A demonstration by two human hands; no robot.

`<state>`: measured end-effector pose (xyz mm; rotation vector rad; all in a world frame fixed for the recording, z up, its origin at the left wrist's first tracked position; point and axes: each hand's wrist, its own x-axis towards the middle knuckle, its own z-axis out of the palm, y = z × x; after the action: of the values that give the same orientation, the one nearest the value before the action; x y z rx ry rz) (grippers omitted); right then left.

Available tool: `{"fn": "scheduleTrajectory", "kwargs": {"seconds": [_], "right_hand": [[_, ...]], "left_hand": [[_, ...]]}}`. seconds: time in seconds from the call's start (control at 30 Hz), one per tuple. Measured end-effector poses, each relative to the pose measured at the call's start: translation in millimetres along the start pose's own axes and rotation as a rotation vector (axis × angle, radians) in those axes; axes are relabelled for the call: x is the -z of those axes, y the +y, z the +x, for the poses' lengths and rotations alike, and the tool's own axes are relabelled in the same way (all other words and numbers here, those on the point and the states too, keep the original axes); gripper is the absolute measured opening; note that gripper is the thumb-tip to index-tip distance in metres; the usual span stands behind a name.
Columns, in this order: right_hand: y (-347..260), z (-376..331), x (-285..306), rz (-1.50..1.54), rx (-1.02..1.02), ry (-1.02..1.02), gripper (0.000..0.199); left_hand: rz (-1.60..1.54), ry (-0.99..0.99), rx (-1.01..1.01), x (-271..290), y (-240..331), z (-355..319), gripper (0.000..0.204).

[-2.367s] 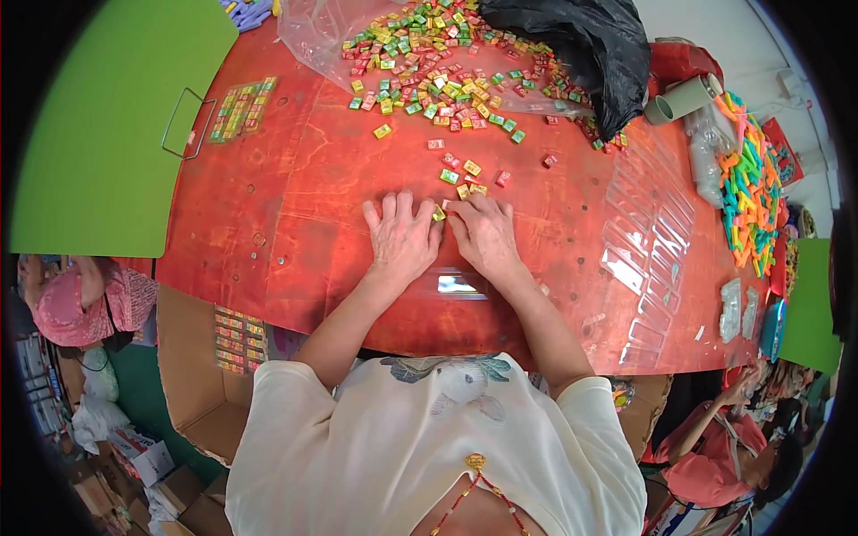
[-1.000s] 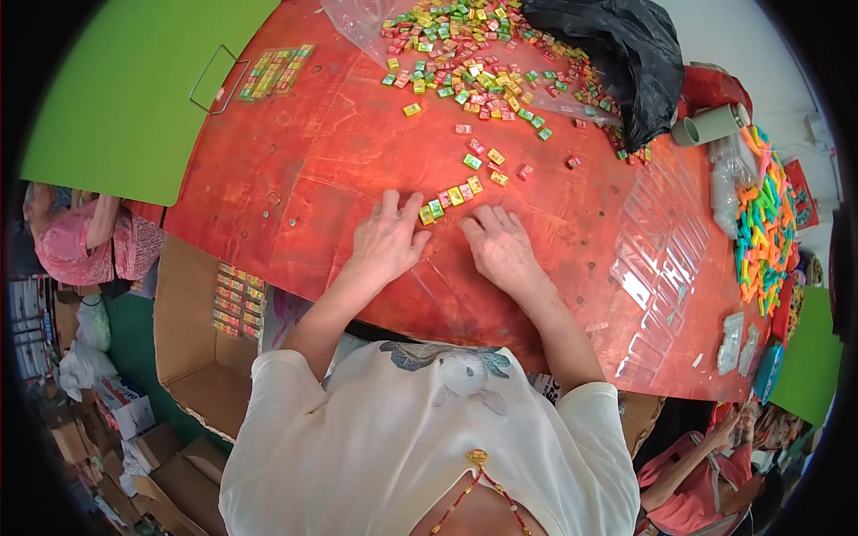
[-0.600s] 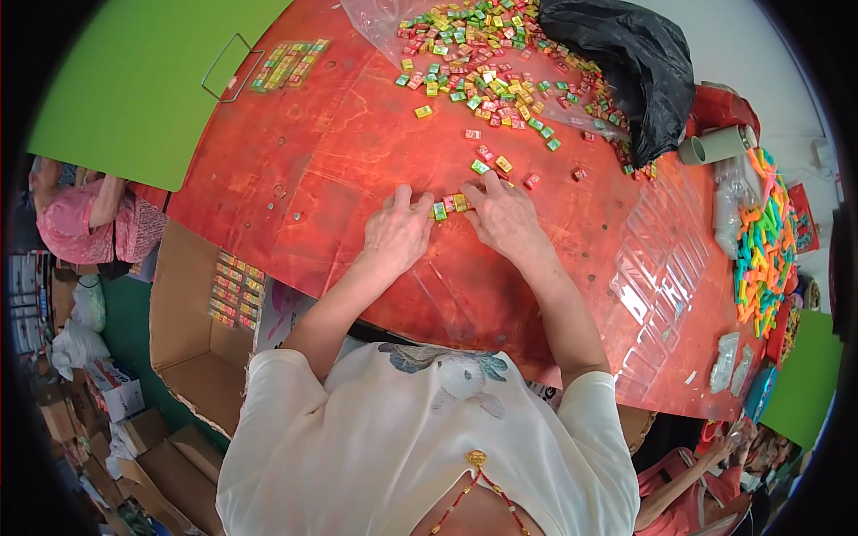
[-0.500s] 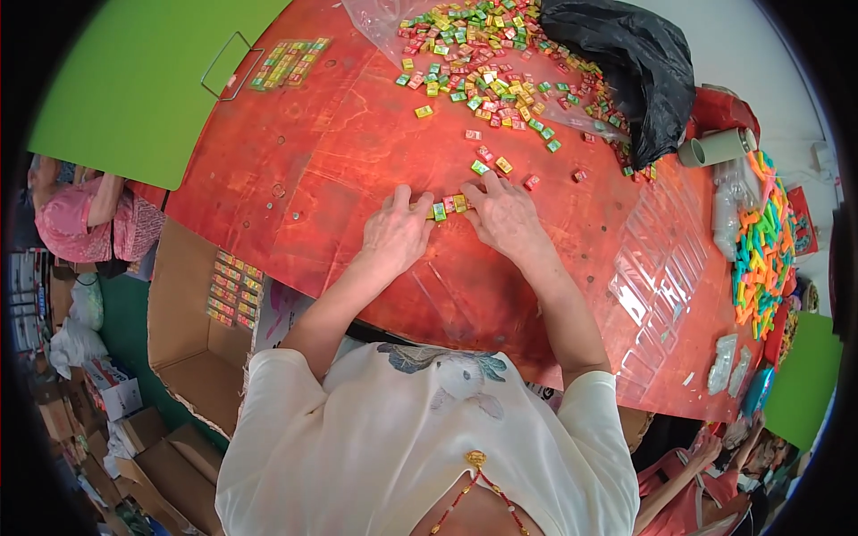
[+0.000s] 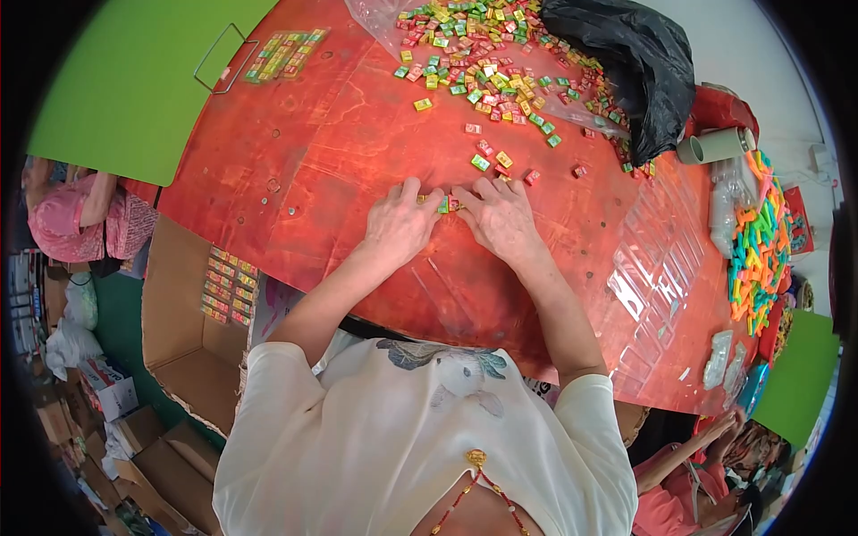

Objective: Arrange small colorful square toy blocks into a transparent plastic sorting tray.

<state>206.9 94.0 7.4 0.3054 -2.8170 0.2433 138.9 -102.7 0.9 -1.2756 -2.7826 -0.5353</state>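
My left hand (image 5: 400, 223) and my right hand (image 5: 502, 216) rest palm down side by side on the red table (image 5: 304, 143). Their fingertips pinch together a short row of small coloured candy packets (image 5: 444, 203) between them. Both hands press on this row. A few loose packets (image 5: 493, 161) lie just beyond my fingers. Farther back a big heap of the same packets (image 5: 483, 54) is spread on a clear plastic sheet.
A black plastic bag (image 5: 626, 62) lies at the back right beside a grey tape roll (image 5: 715, 145). Clear plastic sleeves (image 5: 657, 286) and bright sticks (image 5: 760, 241) cover the right side. A filled strip of packets (image 5: 281, 55) lies far left. An open cardboard box (image 5: 192, 313) stands below the table. Other people sit at left and lower right.
My head has shifted, so the table sits differently in view. My hands have slid forward toward the loose packets and gathered several into a row between the fingertips.
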Motion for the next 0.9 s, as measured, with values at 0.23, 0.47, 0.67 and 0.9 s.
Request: {"fn": "scheduleTrajectory", "kwargs": {"seconds": [0.23,0.47,0.67,0.9], "right_hand": [[-44,-22,33,0.009,-0.189,-0.010,0.050],[-98,-70,28,0.120,0.036,-0.212,0.043],[-66,-34,40,0.249,0.103,-0.138,0.037],[-28,-7,16,0.056,-0.243,-0.068,0.037]], "left_hand": [[0.021,0.013,-0.075,1,-8,7,0.031],[0.001,-0.013,-0.101,3,-8,8,0.034],[0.022,0.004,-0.124,-3,-14,7,0.034],[0.013,0.011,-0.126,-2,-10,10,0.036]]}}
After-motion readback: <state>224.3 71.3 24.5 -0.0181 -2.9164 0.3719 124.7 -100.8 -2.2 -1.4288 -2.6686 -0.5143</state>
